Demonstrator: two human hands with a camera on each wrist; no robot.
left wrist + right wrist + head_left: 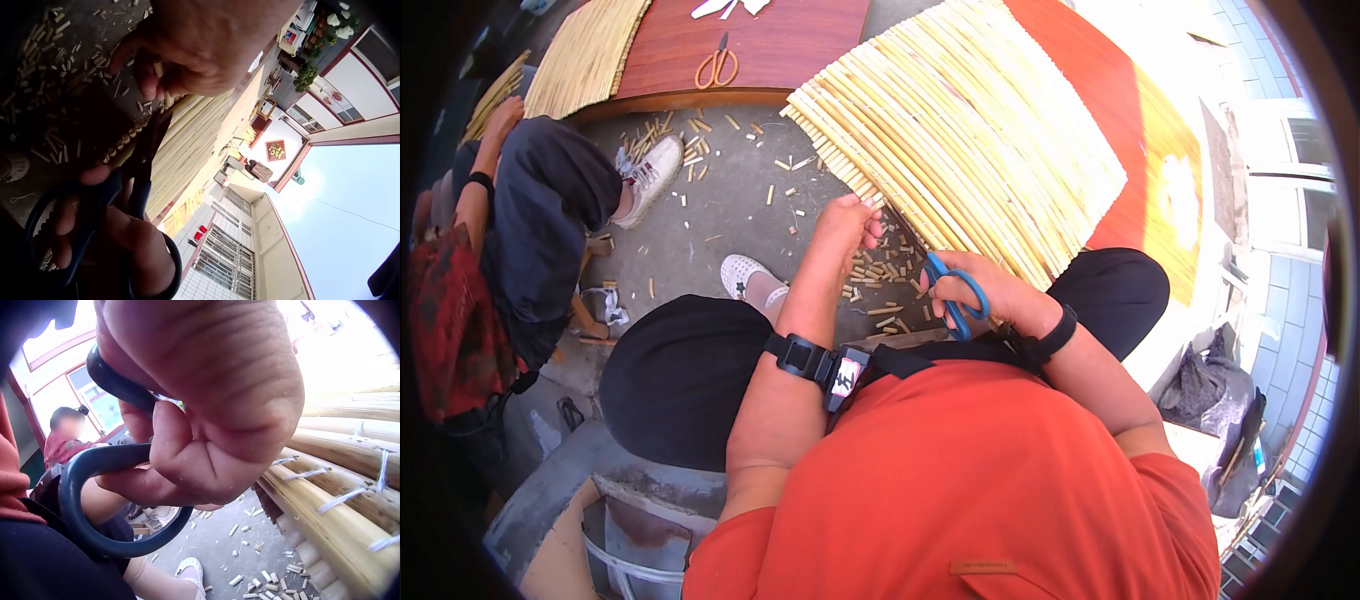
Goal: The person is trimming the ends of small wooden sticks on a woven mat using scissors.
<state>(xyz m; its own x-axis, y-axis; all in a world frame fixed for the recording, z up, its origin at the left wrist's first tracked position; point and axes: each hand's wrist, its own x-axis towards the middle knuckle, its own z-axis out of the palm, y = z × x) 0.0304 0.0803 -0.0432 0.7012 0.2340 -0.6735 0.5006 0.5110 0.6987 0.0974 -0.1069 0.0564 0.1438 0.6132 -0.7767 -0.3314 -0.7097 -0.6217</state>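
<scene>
A mat of pale reed stalks (970, 130), tied with white thread, slants across a reddish board in front of me. My left hand (848, 232) is at the mat's near edge, fingers curled and pinching at the stalk ends; a short stub shows among its fingers in the left wrist view. My right hand (990, 290) grips blue-handled scissors (139, 165), its fingers through the loops (103, 456). The dark blades lie along the row of cut ends, pointing toward the left hand. Part of the blades is hidden behind the mat in the head view.
Cut stubs (885, 270) litter the grey floor below. At the left sits another person (540, 210) beside a second reed mat (585, 55). Orange-handled scissors (716, 68) lie on a red-brown table (800, 50). My knees flank the work.
</scene>
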